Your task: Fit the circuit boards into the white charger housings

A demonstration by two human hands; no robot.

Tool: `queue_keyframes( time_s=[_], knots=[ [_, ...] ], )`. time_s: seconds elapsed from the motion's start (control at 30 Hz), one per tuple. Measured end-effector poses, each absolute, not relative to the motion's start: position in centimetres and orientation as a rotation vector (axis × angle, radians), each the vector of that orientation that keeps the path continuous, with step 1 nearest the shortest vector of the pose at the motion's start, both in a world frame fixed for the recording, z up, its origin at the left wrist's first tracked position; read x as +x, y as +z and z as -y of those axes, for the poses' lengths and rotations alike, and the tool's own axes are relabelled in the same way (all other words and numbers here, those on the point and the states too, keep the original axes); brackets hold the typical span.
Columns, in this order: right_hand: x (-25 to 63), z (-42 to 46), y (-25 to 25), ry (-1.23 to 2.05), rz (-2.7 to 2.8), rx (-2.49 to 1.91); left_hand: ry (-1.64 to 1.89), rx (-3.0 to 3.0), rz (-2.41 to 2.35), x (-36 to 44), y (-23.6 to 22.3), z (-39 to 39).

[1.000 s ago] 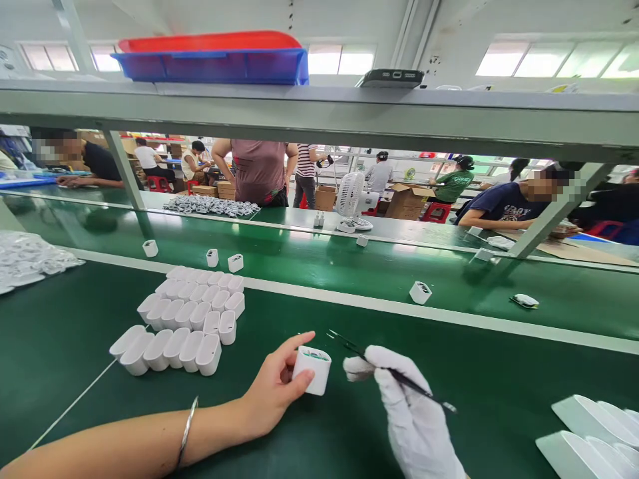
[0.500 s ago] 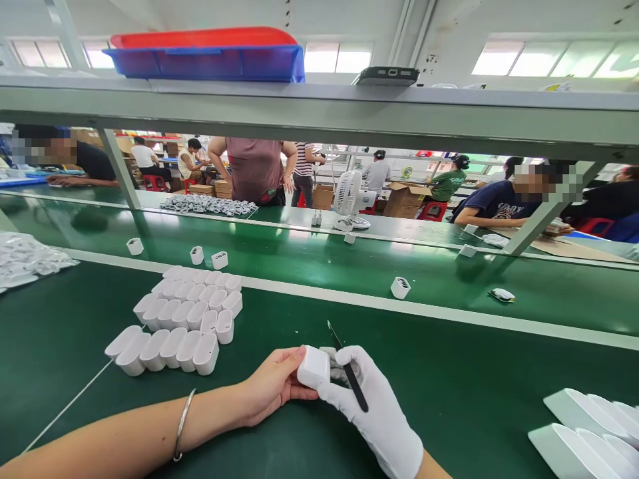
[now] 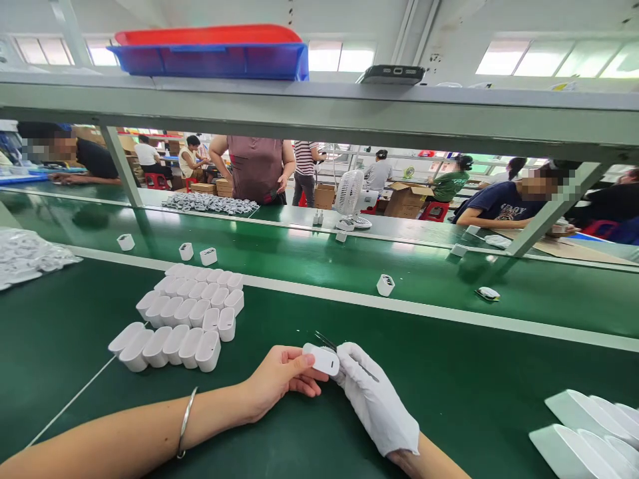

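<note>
Nearest, on the bare left forearm, sits a bracelet (image 3: 186, 422), and at the right edge of the green tabletop (image 3: 449, 392) more white shells (image 3: 574, 452) stand close together, likely to keep them within reach. Just ahead, the bare left hand (image 3: 284, 379) grasps a white case (image 3: 322, 359) with the thumb on top and fingers beneath, a grip that leaves its smooth end and small dark slot facing up in plain sight. The gloved right hand (image 3: 379, 399) meets the case's right end, apparently steadying it, while its fingers are closed round black tweezers (image 3: 327, 342); their tips point away past the case, probably so that they do not scratch it. The glove perhaps guards the surface from marks. To the left, rows of white shells (image 3: 176, 346) stand upright and packed side by side with open tops showing, which should make them easy to pick up and hard to tip over. Beyond them, at the far left, lies a clear bag (image 3: 30, 259) of small pieces. Past the white strip (image 3: 309, 293), a few cases, one of them a filled case (image 3: 385, 286), sit spaced apart on the shiny green belt (image 3: 279, 249), near a small loose part (image 3: 488, 293). Farther off are a pile of parts (image 3: 210, 203), a fan (image 3: 348, 193) and a standing person (image 3: 257, 166).
</note>
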State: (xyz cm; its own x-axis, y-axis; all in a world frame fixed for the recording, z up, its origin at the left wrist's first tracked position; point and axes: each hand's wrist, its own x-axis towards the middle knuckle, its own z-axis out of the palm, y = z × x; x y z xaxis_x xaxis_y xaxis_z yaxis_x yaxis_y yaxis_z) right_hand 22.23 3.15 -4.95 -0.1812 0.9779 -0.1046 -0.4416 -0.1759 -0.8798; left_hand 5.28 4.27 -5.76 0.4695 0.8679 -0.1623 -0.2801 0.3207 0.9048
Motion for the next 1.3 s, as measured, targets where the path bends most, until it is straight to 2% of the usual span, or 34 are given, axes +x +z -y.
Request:
queue_keyframes(
  time_s=[0.5,0.73,1.3],
  knots=[
    [22.4,-2.5,-3.9,1.464,0.965,-1.055,1.035,0.985,-0.884,5.1,-6.5,-4.4],
    [22.1,-2.1,-3.6,1.457,1.018,-1.105,0.986,0.976,-0.876,5.2,-5.7,-4.2],
    [21.6,-2.1,-4.0,1.606,0.923,-1.002,0.953,0.822,-0.941,5.3,-6.0,-4.1]
  ],
)
